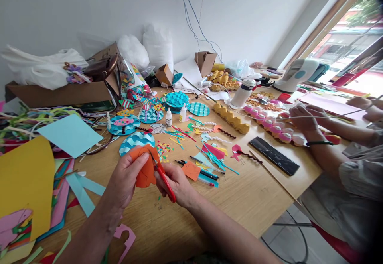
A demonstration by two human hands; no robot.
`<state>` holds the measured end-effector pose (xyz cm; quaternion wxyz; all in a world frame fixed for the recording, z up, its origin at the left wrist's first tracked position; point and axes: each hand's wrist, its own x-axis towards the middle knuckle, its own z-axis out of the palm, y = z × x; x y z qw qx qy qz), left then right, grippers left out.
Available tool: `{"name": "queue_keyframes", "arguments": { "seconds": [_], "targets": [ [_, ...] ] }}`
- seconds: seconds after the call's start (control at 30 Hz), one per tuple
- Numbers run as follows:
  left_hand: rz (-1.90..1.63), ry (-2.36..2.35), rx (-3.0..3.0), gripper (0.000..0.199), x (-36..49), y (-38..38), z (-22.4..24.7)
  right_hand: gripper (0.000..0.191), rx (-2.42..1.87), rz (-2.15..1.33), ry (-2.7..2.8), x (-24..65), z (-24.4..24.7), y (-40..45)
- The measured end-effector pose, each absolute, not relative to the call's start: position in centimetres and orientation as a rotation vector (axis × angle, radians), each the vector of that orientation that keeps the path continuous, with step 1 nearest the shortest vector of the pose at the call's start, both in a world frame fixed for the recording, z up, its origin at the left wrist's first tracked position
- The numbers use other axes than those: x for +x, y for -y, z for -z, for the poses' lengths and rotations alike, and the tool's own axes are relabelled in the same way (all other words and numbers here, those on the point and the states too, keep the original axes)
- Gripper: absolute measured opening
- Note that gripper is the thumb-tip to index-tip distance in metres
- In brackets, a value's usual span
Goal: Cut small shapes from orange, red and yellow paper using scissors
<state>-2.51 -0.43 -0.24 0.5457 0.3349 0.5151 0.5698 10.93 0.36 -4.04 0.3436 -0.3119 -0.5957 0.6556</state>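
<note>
Between the thumb and fingers of my left hand (pixel 124 176) is a piece of orange paper (pixel 146 174) with a dark outline drawn on it. My right hand (pixel 176 182) grips red-handled scissors (pixel 166 182), whose blades meet the upper part of the orange paper. Both hands are above the near part of the table. Just beyond them lies a round plate with blue wave strips (pixel 137 142). To the right of my right hand are an orange paper scrap (pixel 191 170) and several pens (pixel 208 173).
Yellow card (pixel 26 184) and a light-blue sheet (pixel 70 134) lie at left. Glue bottles (pixel 168 117), paper strips and a yellow egg-carton strip (pixel 230 118) cover the middle. A black phone (pixel 274 156) lies right, near a co-worker's hands (pixel 303 118) at pink egg-carton pieces (pixel 269 125).
</note>
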Motion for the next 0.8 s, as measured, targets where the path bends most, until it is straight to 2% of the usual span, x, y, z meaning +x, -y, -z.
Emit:
{"name": "queue_keyframes", "arguments": {
  "seconds": [0.63,0.8],
  "targets": [
    [-1.319,-1.231,0.806,0.026,-2.87,0.39,0.03,0.042,-0.84,-1.713,1.528,10.8,4.52,-0.31],
    [-1.401,-1.218,0.881,0.02,-3.0,0.42,0.38,0.044,-0.849,-1.733,1.521,10.66,4.41,-0.29]
  ]
}}
